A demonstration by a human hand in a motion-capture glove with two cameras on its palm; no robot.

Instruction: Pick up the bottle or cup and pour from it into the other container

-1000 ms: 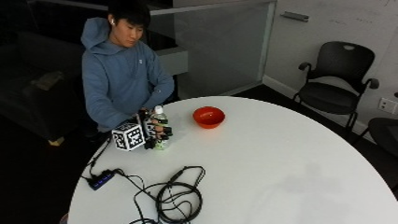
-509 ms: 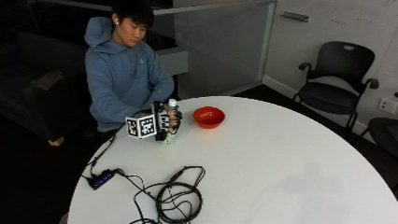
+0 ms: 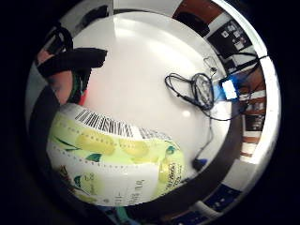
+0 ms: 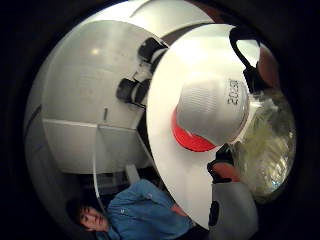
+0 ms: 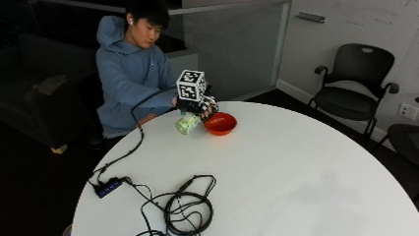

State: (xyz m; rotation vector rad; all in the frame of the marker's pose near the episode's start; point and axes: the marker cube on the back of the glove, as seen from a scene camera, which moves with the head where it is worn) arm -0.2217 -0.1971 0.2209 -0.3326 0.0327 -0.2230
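Gloved right hand (image 5: 196, 104) grasping 1 green-labelled bottle (image 5: 188, 123), raised above the white round table (image 5: 294, 167) and tilted steeply, its white cap (image 4: 212, 107) directed toward the orange bowl (image 5: 220, 123) just beside it. Coiled black cable (image 5: 187, 209) lies near the table's edge.

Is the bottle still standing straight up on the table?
No. In the outside view the gloved right hand holds the bottle tipped over, its white cap end toward the red bowl.
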